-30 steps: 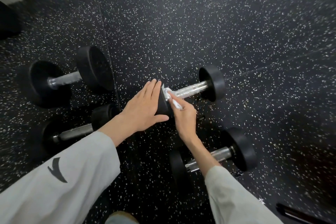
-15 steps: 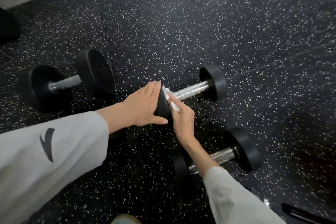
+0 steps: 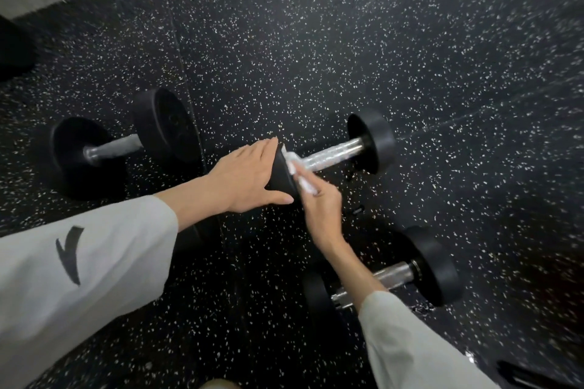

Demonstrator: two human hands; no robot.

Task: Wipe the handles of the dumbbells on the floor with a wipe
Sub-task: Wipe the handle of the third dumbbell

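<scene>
Three dumbbells with black round rubber heads and knurled silver metal handles lie on their sides on the floor. The middle dumbbell (image 3: 335, 156) lies slanted, its far head up and to the right, its near head partly covered; its bright handle shows bare along most of its length. A crumpled white wipe (image 3: 297, 172) sits against the near end of that handle, right where the handle meets the near head. The left dumbbell (image 3: 123, 144), with larger heads, lies well apart to the left. The near dumbbell (image 3: 404, 275) lies below and to the right of the middle one, slanted much the same way, its handle partly hidden.
</scene>
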